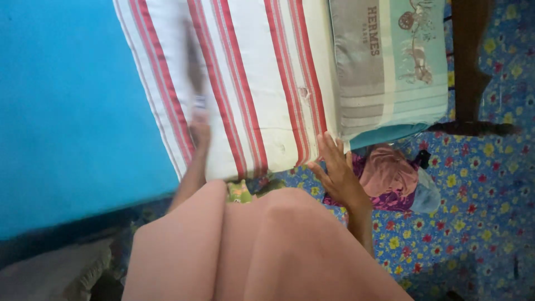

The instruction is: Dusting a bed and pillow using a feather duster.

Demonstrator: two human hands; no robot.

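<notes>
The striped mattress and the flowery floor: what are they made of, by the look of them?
The striped mattress looks like soft padding in matte woven cloth: it bulges, with stitched edges. The flowery floor covering looks like thin printed sheet or cloth; blur leaves that open.

mattress [251, 83]: matt striped cloth (slightly worn) | pillow [390, 61]: smooth woven fabric | floor covering [479, 212]: glossy floral
</notes>
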